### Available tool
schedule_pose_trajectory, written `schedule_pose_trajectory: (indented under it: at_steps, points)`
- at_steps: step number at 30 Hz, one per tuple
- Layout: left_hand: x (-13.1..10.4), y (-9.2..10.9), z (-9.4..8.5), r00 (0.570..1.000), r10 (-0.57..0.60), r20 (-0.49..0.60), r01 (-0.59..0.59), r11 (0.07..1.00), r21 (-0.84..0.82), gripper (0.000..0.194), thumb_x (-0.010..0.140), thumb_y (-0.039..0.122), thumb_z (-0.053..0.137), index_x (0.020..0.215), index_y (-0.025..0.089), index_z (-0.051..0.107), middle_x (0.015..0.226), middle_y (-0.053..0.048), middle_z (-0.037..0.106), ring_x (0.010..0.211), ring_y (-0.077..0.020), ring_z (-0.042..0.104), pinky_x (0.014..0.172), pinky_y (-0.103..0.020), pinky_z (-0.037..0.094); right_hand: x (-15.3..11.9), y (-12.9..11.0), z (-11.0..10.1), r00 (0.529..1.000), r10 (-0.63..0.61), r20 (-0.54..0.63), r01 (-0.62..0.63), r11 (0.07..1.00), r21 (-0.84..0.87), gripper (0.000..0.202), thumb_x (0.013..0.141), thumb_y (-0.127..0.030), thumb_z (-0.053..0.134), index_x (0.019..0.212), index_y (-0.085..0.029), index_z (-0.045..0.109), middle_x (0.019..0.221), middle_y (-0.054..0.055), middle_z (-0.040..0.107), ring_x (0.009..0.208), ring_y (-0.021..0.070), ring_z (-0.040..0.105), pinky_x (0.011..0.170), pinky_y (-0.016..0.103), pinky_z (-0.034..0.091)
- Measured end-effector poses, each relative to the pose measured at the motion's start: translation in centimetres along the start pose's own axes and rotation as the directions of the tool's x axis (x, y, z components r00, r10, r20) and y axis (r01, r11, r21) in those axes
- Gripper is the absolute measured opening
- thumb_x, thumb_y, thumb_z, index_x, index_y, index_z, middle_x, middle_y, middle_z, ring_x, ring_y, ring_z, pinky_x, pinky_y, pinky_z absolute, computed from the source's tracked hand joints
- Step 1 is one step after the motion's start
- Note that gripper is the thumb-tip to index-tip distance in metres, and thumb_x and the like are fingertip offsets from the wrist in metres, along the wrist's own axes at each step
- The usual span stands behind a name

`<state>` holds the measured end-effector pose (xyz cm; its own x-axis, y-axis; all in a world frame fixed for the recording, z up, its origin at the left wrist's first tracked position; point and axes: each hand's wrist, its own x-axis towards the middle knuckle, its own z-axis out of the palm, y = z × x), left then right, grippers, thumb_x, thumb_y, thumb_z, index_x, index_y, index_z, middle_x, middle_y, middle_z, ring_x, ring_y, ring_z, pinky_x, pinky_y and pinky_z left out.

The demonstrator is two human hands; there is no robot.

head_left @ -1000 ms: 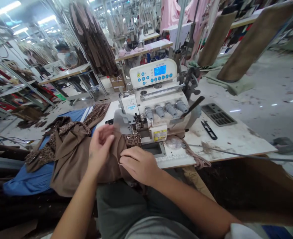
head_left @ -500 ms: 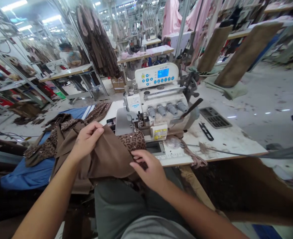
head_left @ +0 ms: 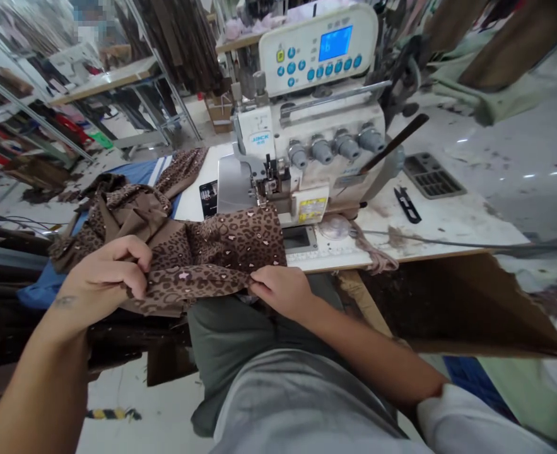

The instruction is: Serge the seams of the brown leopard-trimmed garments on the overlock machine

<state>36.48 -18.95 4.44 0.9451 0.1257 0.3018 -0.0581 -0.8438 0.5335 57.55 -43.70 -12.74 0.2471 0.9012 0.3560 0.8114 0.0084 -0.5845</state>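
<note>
Leopard-print fabric (head_left: pixel 221 252) pinched at near edge by left hand (head_left: pixel 101 277) and right hand (head_left: pixel 282 290), spread before overlock machine (head_left: pixel 306 145); best kept taut and level between both grips, edge squared toward presser foot

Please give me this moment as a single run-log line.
left hand: gripping leopard-print fabric | right hand: pinching fabric's near edge | fabric: spread in front of sewing machine | scissors: on table, untouched

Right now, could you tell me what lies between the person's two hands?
In the head view, the leopard-print fabric spans the stretch: the left hand and right hand each grip an edge of it.
</note>
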Motion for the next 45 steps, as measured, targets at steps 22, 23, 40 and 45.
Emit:
schedule_pose_trajectory:
  at_steps: [22,23,40,45]
  points:
    - [2.1,1.0,5.4,0.96,-0.099,-0.263,0.0,0.936,-0.352,0.014,0.089,0.02,0.077,0.101,0.019,0.07,0.094,-0.006,0.077,0.09,-0.0195,0.071,0.079,-0.03,0.058,-1.6,-0.8,-2.2,0.997,0.059,-0.042,-0.03,0.871,0.49,0.016,0.104,-0.031,0.064,0.109,-0.023,0.077,0.097,0.002,0.082,0.081,0.0161,0.075,0.073,0.023,0.051]
    - [3.0,1.5,6.3,0.962,-0.08,-0.26,-0.004,0.952,-0.306,0.017,0.091,0.02,0.075,0.107,0.02,0.071,0.097,-0.005,0.076,0.092,-0.019,0.07,0.081,-0.03,0.057,-2.3,-0.5,-2.5,1.0,0.008,-0.026,0.006,0.87,0.493,0.018,0.105,-0.032,0.063,0.11,-0.023,0.078,0.098,0.002,0.082,0.082,0.0167,0.075,0.074,0.024,0.052]
    - [11.6,1.9,13.1,0.903,-0.332,-0.274,0.319,0.943,-0.092,0.012,0.095,0.035,0.073,0.092,0.027,0.082,0.088,0.0,0.071,0.083,-0.0147,0.065,0.075,-0.027,0.045,-5.2,2.6,0.7,0.993,0.102,-0.053,-0.06,0.857,0.512,0.036,0.109,-0.031,0.051,0.074,-0.021,0.049,0.065,-0.004,0.048,0.06,0.0125,0.046,0.058,0.025,0.032]
    - [12.3,2.3,13.8,0.847,-0.423,-0.323,0.438,0.899,-0.029,0.009,0.088,0.038,0.079,0.087,0.028,0.08,0.087,0.001,0.072,0.086,-0.0181,0.066,0.08,-0.031,0.046,-5.7,3.3,1.0,0.99,0.039,-0.137,0.034,0.868,0.495,0.046,0.11,-0.037,0.053,0.067,-0.021,0.048,0.059,-0.004,0.045,0.055,0.0113,0.042,0.055,0.025,0.029]
